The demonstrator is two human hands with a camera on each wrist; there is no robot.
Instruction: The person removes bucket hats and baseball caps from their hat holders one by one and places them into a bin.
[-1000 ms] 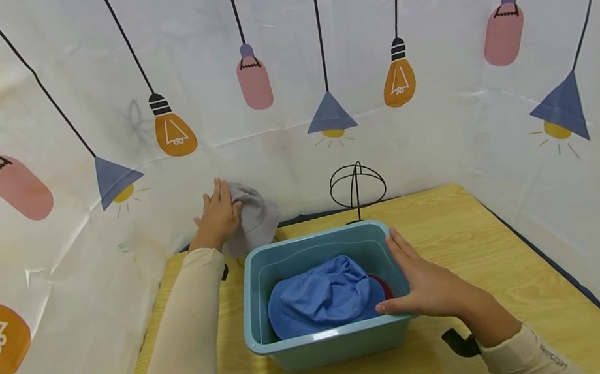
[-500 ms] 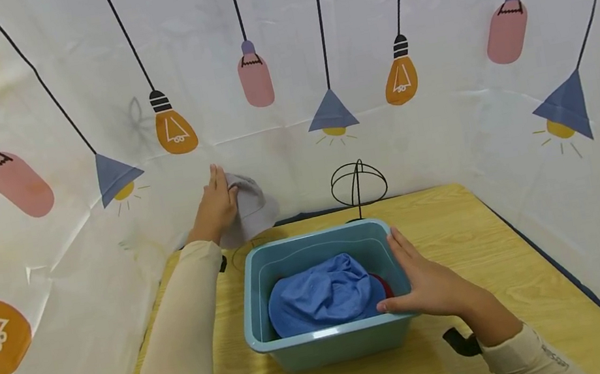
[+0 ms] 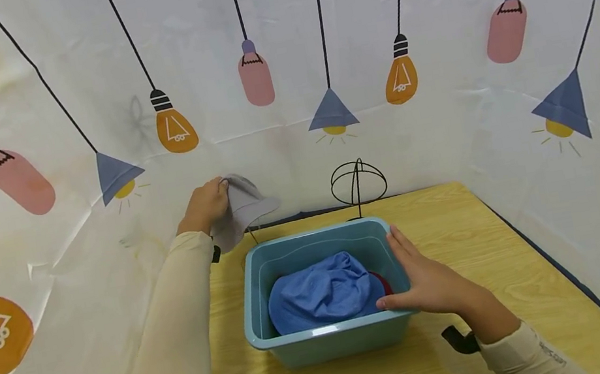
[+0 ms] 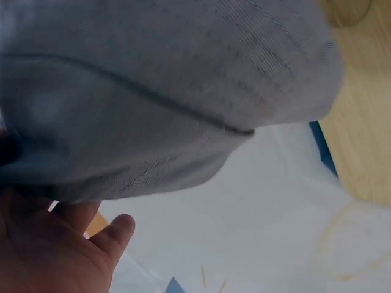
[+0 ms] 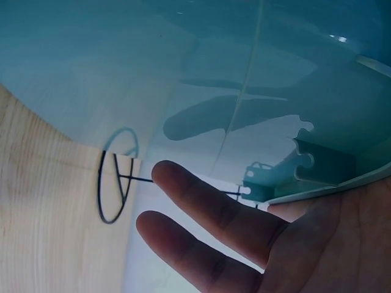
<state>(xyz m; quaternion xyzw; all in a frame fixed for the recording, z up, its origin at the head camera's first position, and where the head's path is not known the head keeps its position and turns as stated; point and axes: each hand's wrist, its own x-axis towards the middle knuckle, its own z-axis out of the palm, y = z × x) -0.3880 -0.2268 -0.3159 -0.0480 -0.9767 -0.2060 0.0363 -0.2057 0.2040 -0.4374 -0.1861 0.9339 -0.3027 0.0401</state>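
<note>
At the back left, my left hand [image 3: 206, 206] grips a grey cap [image 3: 248, 205], fingers curled at its edge. The cap tilts, its brim toward the right, and a thin dark wire [image 3: 253, 237] shows beneath it. In the left wrist view the grey fabric [image 4: 165, 91] hangs above my palm, hiding some fingers. A blue cap [image 3: 324, 295] lies inside the teal tub [image 3: 334, 341], with a bit of red [image 3: 381, 282] behind it. My right hand [image 3: 431, 281] rests at the tub's right front corner, fingers straight along the side and thumb over the rim.
A black wire stand [image 3: 357, 185] with a domed top stands behind the tub. The wooden table [image 3: 437, 223] meets white sheeting [image 3: 293, 148] printed with lamps at the back and sides. A black strap piece [image 3: 459, 341] sits at my right wrist.
My left hand has gone from straight fingers laid against the grey cap to gripping it, and has shifted slightly left. The cap has tilted. My right hand and the tub stay put.
</note>
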